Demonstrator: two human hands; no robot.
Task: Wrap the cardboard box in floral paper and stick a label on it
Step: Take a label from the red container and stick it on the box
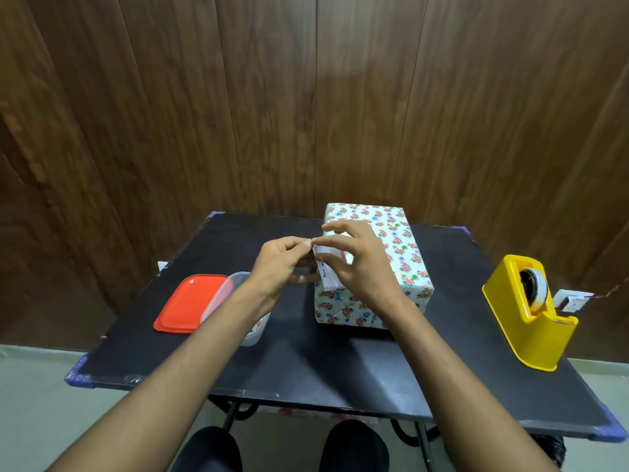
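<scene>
Black tabletop (340,362) fills the near ground, and above its middle both hands work on one small white label (327,269) with a reddish edge and some handwriting too small to read. The left hand (279,264) pinches the label's top corner between thumb and forefinger, its other fingers curled under; the right hand (357,264) grips the label's other side with thumb and fingers, the upper fingers spread a little above it. It looks as though the backing is being peeled, though whether any has come away cannot be told. The risks lie there, as a judgement: the thin label could tear or curl onto itself if the corner is pulled too sharply, its sticky face could catch on a fingertip, and pressed down carelessly it could land crooked or wrinkled on the paper, where lifting it again might rip the floral wrap. Just behind the hands, touching the table, sits the one box (374,264), already fully wrapped in floral paper, with a folded end facing the person. Left of the hands lie one clear plastic container (238,303), partly hidden by the left forearm, and one orange-red lid (190,303) flat beside it. Well apart at the right stands one yellow tape dispenser (531,315) holding one roll. Farthest back is a dark wooden wall (306,97).
</scene>
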